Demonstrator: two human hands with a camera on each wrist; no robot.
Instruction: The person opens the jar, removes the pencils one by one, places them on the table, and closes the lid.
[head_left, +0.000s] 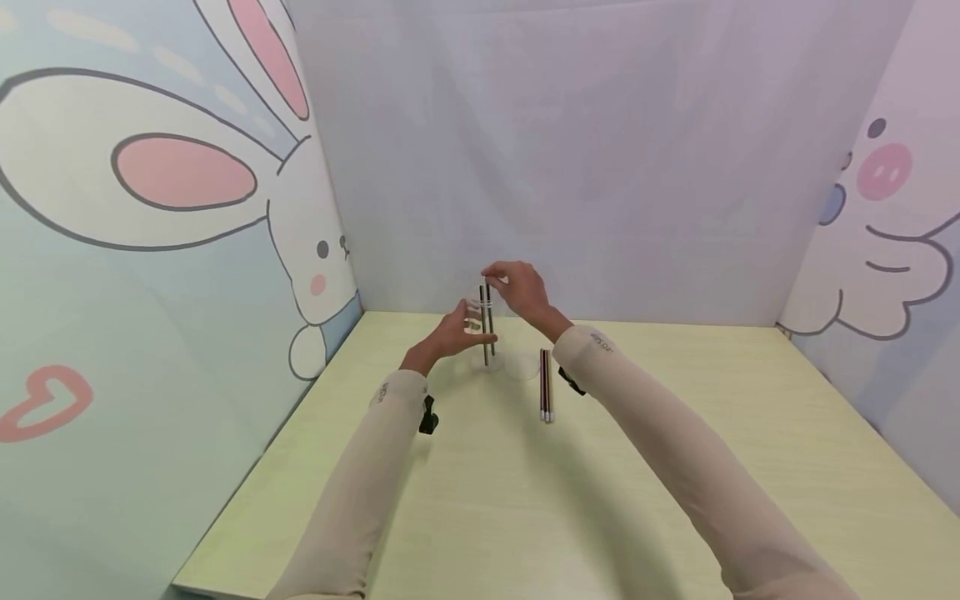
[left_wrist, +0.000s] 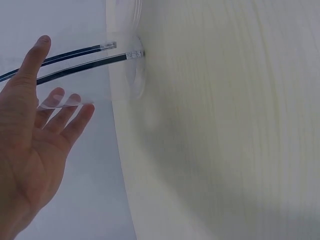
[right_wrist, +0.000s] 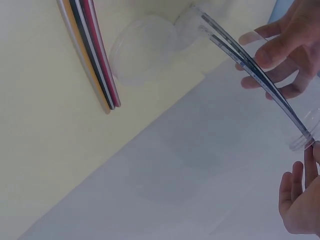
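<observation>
A clear plastic cylinder [head_left: 477, 362] stands upright near the back of the table. My left hand [head_left: 452, 332] grips its side, the thumb on one side and the fingers on the other, as the left wrist view shows. Inside the cylinder are two dark pencils [left_wrist: 85, 66], leaning slightly, with clear or silvery lower ends. At the cylinder's mouth, my right hand [head_left: 523, 288] pinches the upper end of one dark pencil [head_left: 489, 293]. In the right wrist view that hand [right_wrist: 304, 205] is partly cut off by the frame's edge.
A clear round lid [right_wrist: 142, 50] lies on the table beside the cylinder. To its right lie several pencils [head_left: 545, 387] side by side, coloured red, black and orange. A pale wall [head_left: 600, 167] rises behind the table [head_left: 480, 500]; cartoon-printed panels flank it.
</observation>
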